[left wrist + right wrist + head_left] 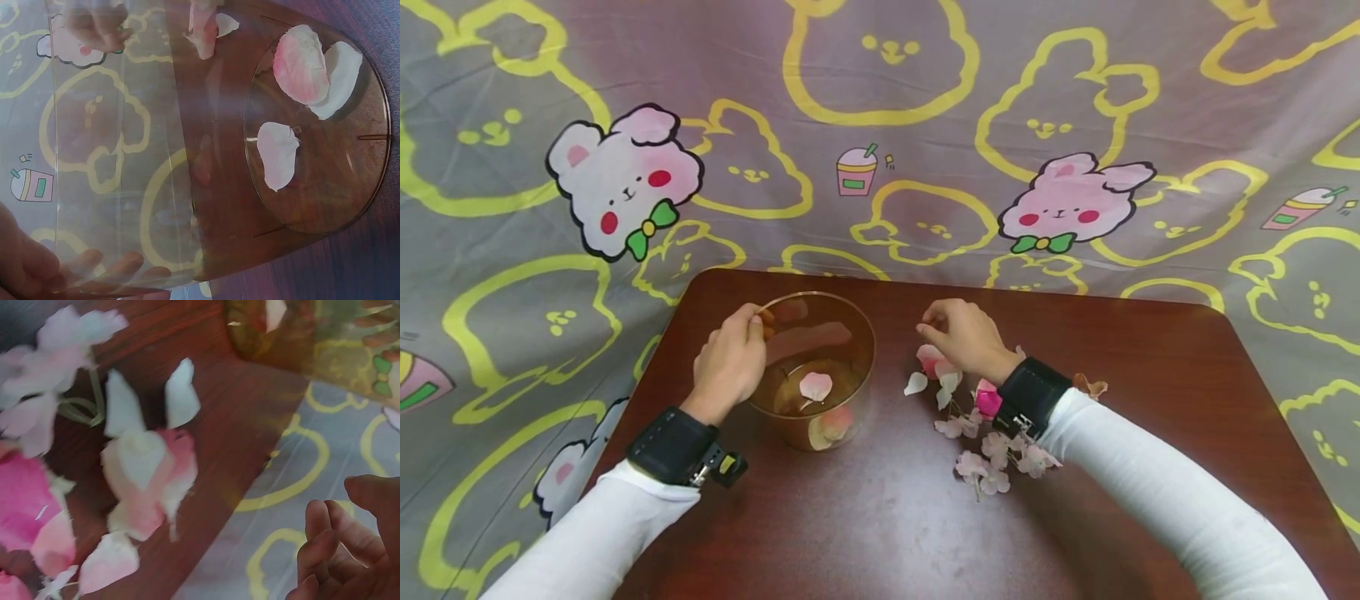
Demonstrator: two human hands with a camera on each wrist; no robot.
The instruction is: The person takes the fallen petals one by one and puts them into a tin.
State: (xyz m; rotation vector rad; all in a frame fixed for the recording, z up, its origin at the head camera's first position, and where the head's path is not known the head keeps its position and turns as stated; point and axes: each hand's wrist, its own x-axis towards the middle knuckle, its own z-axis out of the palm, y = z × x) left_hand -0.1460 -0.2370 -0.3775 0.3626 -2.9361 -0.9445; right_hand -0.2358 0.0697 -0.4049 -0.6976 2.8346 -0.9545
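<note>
A clear amber plastic tub (859,379) stands on the left part of the table. My left hand (728,360) grips its left rim; in the left wrist view the fingers (125,267) show through the wall, with the thumb on the other side. Inside lie a pale pink petal (278,156) and a pink-and-white petal (300,65) overlapping a white one (342,78). My right hand (966,333) hovers right of the tub, fingers loosely bent and nothing between them. Below it are a pink-white blossom (147,481), loose white petals (181,394) and a magenta flower (988,402).
Pale pink blossom sprigs (996,462) lie scattered under and beside my right wrist. A brownish-orange bloom (1088,386) sits behind the right forearm. The dark red wooden table (1157,392) meets a patterned cloth backdrop (917,158) at its far edge.
</note>
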